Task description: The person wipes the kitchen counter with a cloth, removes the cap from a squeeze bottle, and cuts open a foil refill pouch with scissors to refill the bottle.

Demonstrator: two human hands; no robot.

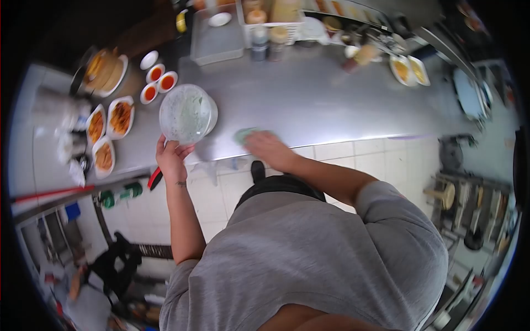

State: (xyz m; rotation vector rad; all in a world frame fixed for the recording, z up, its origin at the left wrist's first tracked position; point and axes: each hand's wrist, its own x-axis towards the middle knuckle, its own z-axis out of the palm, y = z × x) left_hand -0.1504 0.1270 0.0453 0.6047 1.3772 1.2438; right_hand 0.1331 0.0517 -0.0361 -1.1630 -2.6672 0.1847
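Note:
A round clear container (189, 113) with a whitish-green look is gripped at its near rim by my left hand (174, 157), over the left part of the steel counter (331, 105). My right hand (268, 148) presses a light green cloth (245, 135) onto the counter near its front edge; its fingers are slightly blurred. Beyond the container stand small white dishes of red sauce (167, 82). Left of it are white dishes of orange-brown food (120, 117).
A grey tray (218, 47) and lidded jars (277, 41) line the counter's back. Two white dishes of yellow food (403, 70) sit at the right. A co-worker (88, 298) is at the lower left. Shelving (469, 204) stands at the right.

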